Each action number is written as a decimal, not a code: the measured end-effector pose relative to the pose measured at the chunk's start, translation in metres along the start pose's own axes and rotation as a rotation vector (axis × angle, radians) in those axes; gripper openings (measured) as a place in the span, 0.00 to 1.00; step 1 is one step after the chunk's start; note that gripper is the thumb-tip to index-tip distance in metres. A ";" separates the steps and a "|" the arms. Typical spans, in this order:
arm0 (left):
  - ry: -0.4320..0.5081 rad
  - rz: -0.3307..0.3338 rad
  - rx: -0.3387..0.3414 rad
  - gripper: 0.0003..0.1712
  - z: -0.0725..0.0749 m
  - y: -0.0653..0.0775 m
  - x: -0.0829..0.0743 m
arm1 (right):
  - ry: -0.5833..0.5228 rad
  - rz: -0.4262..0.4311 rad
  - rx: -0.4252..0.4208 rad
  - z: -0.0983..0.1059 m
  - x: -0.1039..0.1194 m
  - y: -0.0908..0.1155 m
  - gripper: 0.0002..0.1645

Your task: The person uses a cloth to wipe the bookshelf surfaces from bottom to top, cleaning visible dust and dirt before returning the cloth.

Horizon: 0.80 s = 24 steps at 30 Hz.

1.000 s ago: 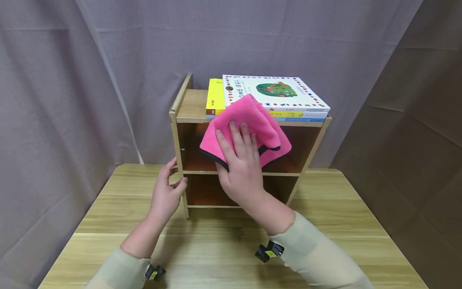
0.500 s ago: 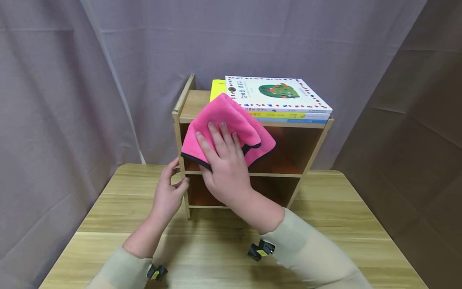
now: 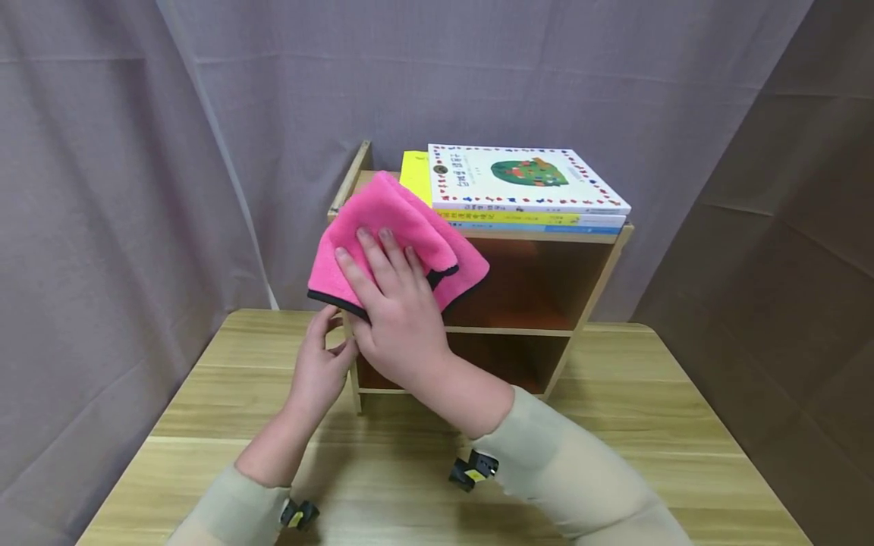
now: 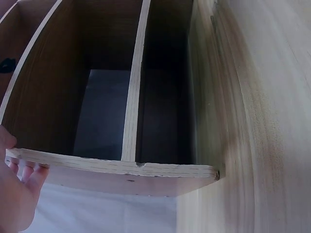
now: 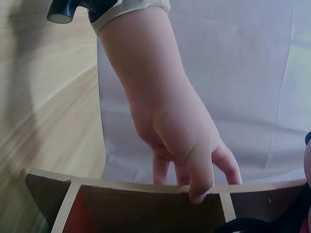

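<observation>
A pink cloth (image 3: 382, 203) with black edging lies under the spread fingers of my right hand (image 3: 404, 322); the thumb goes beneath its lower edge. In the head view it covers the upper left front corner of a small wooden shelf (image 3: 512, 331). My left hand (image 3: 319, 375) grips the shelf's left side panel (image 4: 97, 164), thumb at the front edge and fingers round the outside. The right wrist view also shows the left hand (image 5: 180, 131) at that panel, with black edging (image 5: 252, 224) of the cloth low on the right.
Several books (image 3: 526, 182) lie stacked on the shelf top, a white picture book uppermost and a yellow one sticking out left. The shelf stands on a wooden table (image 3: 614, 440). Grey curtain (image 3: 307, 76) hangs behind it, and a brown cloth wall (image 3: 771, 250) stands right.
My right hand has slid the pink cloth leftward across the shelf's front, from the middle to the left corner. The left hand keeps its hold on the side panel.
</observation>
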<state>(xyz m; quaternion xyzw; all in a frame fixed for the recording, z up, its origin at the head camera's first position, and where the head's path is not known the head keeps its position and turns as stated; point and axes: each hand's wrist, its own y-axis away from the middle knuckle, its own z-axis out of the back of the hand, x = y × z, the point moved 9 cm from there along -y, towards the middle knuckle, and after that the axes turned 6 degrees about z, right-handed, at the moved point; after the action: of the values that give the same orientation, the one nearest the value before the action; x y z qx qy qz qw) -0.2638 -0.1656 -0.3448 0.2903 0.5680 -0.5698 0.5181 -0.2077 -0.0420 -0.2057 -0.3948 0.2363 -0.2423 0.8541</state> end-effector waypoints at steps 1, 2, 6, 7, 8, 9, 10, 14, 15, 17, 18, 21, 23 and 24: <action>0.004 -0.006 0.004 0.30 0.000 0.000 0.000 | 0.000 0.006 0.001 -0.001 0.002 -0.002 0.37; 0.008 -0.014 0.010 0.30 -0.001 0.000 -0.001 | 0.000 0.009 0.003 -0.002 0.003 -0.003 0.37; 0.022 -0.045 0.023 0.32 -0.002 0.001 -0.002 | 0.002 0.021 0.024 -0.007 0.008 -0.008 0.37; 0.019 -0.056 0.020 0.33 -0.002 0.001 -0.002 | 0.005 0.024 0.030 -0.009 0.010 -0.009 0.38; 0.014 -0.068 0.014 0.33 -0.002 0.001 -0.003 | 0.006 0.027 0.036 -0.010 0.011 -0.010 0.38; 0.011 -0.080 0.009 0.34 -0.001 0.002 -0.003 | 0.007 0.030 0.040 -0.011 0.012 -0.010 0.38; 0.011 -0.092 0.003 0.34 0.000 0.002 -0.003 | 0.007 0.033 0.045 -0.013 0.013 -0.011 0.38; 0.011 -0.126 -0.012 0.33 0.001 0.003 -0.004 | 0.009 0.045 0.050 -0.016 0.015 -0.012 0.38; 0.021 -0.128 -0.009 0.33 0.001 0.003 -0.004 | 0.012 0.048 0.048 -0.017 0.015 -0.012 0.38; 0.032 -0.131 -0.009 0.33 0.001 0.003 -0.005 | 0.024 0.054 0.042 -0.018 0.016 -0.013 0.38; 0.042 -0.131 -0.007 0.33 0.001 0.003 -0.005 | 0.031 0.058 0.037 -0.019 0.016 -0.013 0.37; 0.051 -0.130 -0.006 0.33 0.001 0.003 -0.006 | 0.052 0.064 0.030 -0.021 0.015 -0.012 0.38; 0.048 -0.124 -0.008 0.33 0.001 0.003 -0.006 | 0.065 0.066 0.026 -0.022 0.015 -0.012 0.38; 0.047 -0.120 -0.008 0.34 0.001 0.003 -0.006 | 0.071 0.069 0.025 -0.023 0.016 -0.012 0.38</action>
<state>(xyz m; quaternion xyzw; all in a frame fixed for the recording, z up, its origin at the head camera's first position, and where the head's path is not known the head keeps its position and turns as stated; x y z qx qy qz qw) -0.2584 -0.1644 -0.3401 0.2668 0.5986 -0.5908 0.4706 -0.2119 -0.0709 -0.2123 -0.3667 0.2770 -0.2296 0.8579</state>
